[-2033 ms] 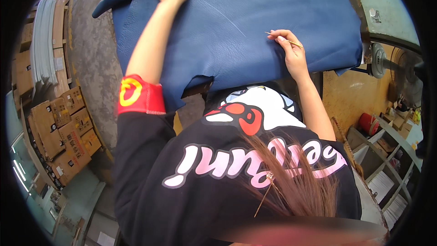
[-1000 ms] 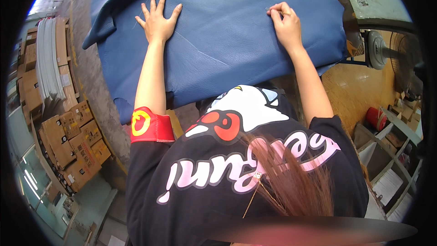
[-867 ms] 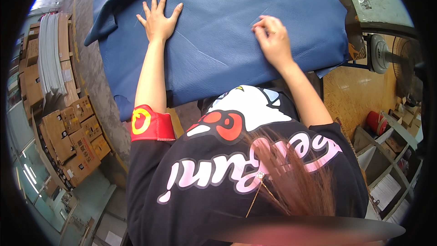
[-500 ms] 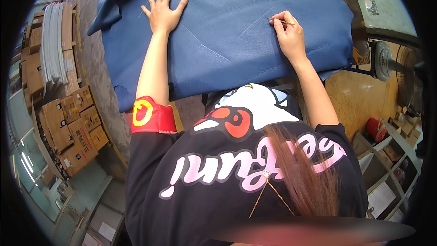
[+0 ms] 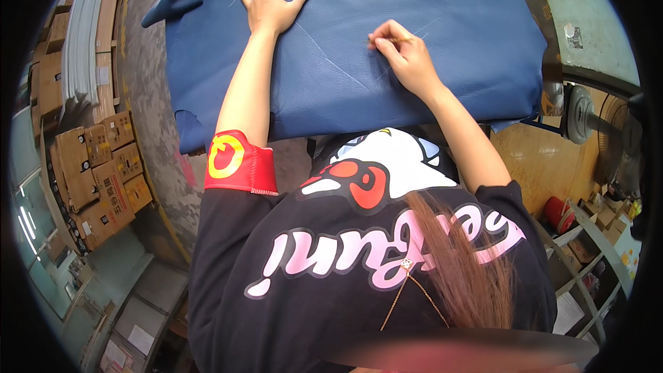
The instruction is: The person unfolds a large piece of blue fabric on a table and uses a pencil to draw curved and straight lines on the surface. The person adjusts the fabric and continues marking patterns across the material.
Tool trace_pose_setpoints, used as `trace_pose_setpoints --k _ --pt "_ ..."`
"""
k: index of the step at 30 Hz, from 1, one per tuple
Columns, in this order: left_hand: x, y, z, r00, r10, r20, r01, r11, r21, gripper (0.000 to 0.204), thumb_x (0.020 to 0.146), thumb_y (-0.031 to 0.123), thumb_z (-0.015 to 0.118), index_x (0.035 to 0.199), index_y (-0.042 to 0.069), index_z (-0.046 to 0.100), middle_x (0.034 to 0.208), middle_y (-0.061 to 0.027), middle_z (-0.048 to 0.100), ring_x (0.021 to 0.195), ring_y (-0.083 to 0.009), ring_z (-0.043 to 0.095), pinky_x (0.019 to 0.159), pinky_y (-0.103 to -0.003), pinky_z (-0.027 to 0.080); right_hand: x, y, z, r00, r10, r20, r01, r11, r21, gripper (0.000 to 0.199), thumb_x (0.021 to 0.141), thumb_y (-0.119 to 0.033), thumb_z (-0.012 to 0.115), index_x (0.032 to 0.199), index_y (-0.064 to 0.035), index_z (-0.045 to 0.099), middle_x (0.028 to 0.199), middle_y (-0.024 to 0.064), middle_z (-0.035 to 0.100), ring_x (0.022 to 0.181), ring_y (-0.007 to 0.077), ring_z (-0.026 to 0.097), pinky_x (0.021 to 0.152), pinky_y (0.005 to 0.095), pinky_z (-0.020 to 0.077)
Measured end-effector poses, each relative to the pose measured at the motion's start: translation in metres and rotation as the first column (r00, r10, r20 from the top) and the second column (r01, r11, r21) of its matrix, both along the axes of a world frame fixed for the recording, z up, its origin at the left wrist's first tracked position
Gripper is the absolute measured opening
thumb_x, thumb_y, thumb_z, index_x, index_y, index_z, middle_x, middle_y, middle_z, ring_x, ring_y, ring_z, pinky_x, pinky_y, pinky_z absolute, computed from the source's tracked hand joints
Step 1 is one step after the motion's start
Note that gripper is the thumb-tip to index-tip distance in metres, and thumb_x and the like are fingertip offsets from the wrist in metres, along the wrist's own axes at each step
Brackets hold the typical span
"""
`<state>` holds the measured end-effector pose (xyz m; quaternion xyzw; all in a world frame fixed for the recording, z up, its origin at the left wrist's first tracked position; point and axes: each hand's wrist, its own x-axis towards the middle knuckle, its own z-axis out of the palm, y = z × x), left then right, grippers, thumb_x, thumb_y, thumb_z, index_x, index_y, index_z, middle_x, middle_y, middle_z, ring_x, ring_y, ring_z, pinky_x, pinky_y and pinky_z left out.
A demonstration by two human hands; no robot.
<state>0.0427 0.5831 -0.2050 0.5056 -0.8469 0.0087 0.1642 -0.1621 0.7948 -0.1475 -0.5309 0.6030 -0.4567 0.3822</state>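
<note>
A large blue leather hide (image 5: 311, 100) lies spread before me, its left side folded over at the far edge. My left hand (image 5: 271, 10) rests flat on it with the fingers spread. To the right, my right hand (image 5: 406, 55) is closed in a pinch on a thin gold-coloured pen (image 5: 408, 39); motion blurs the fingertips, and most of the pen is hidden. Whether its tip touches the leather I cannot tell. Thin pale lines (image 5: 323, 54) run across the hide between the hands, slanting toward each other near its middle.
Cardboard boxes (image 5: 103, 197) and a stack of pale sheets (image 5: 83, 45) stand at the left. At the right are a pale green surface (image 5: 587, 0), a fan (image 5: 579, 112), a red round container (image 5: 558, 214) and shelving (image 5: 583, 255).
My right hand has moved left and slightly nearer across the hide, still pinching the pen. My left hand stays spread on the leather. The whole view has shifted a little.
</note>
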Motion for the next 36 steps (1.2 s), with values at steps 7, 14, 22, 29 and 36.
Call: trace_pose_setpoints --k 7,14,22,29,36 --pt "-0.001 0.001 -0.002 1.000 0.005 -0.016 -0.005 1.000 -0.001 0.079 0.081 0.079 0.050 0.146 0.035 0.042 0.158 -0.0068 0.031 0.149 -0.0334 0.017 0.117 -0.063 0.005 0.013 -0.019 0.004 0.950 0.007 -0.313 -0.036 0.996 -0.085 0.012 0.089 -0.014 0.056 0.087 -0.0027 0.058 0.080 0.0118 0.064 0.084 0.0294 0.062 0.076 0.0387 0.0502" --pt "0.000 0.002 -0.001 1.000 0.003 0.011 -0.003 1.000 -0.012 0.078 0.083 0.076 0.049 0.148 0.034 0.040 0.158 -0.0077 0.029 0.148 -0.0352 0.016 0.115 -0.066 0.005 -0.012 0.021 0.001 0.999 0.041 0.016 -0.042 0.999 0.019 0.017 0.094 -0.012 0.053 0.083 -0.0009 0.060 0.085 0.0082 0.067 0.083 0.0198 0.064 0.076 0.0334 0.0493" --pt "-0.005 -0.004 0.008 0.999 0.018 0.041 -0.021 0.998 0.063 0.075 0.087 0.073 0.045 0.150 0.033 0.037 0.159 -0.0075 0.028 0.149 -0.0369 0.014 0.115 -0.067 0.005 -0.131 -0.047 -0.044 0.450 -0.277 -0.849 0.354 0.928 -0.115 0.042 0.103 -0.037 0.042 0.142 -0.0219 0.046 0.152 0.0037 0.043 0.146 0.0268 0.028 0.118 0.0513 0.0152" --pt "-0.010 -0.079 -0.008 1.000 -0.028 0.009 0.028 0.998 -0.048 0.075 0.085 0.076 0.045 0.147 0.034 0.042 0.155 -0.0068 0.035 0.147 -0.0359 0.020 0.113 -0.070 0.008 -0.153 -0.131 -0.060 0.364 -0.355 -0.861 0.233 0.930 -0.285 0.042 0.100 -0.034 0.046 0.138 -0.0170 0.050 0.146 0.0080 0.048 0.139 0.0271 0.039 0.114 0.0505 0.0250" --pt "-0.021 -0.142 -0.006 0.993 -0.046 0.110 0.042 0.998 0.041 0.087 0.084 0.081 0.036 0.154 0.029 0.029 0.160 -0.0097 0.024 0.148 -0.0384 0.014 0.110 -0.071 0.000 -0.172 -0.167 -0.046 0.808 -0.220 -0.547 0.179 0.976 -0.128 0.040 0.099 -0.026 0.047 0.137 -0.0119 0.050 0.144 0.0142 0.050 0.142 0.0338 0.034 0.117 0.0527 0.0166"
